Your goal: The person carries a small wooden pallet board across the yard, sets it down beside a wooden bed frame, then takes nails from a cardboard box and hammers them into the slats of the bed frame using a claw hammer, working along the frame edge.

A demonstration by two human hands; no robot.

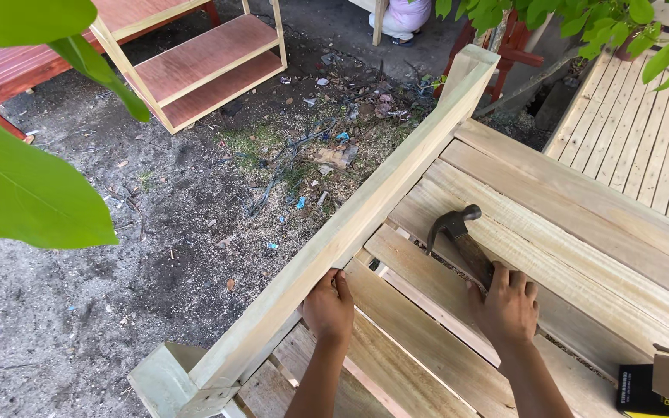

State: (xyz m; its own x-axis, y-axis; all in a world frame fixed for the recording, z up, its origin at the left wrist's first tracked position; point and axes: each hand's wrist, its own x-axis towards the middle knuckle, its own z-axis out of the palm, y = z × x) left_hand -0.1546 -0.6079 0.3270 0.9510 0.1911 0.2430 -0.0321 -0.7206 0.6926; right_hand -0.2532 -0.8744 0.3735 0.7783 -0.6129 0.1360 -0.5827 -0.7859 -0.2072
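From the head camera, we see the left hand at lower centre, fingers curled over the inner edge of a pale rail that runs from the lower left up to the upper right of the frame. The right hand, lower right of centre, is closed around the handle of a hammer, whose dark head sits up and left of the fist, just above the slats (touching or not, we cannot tell). A black box lies in the lower right corner. Upper left, a shelf stands on the dirt, and green leaves fill the left edge.
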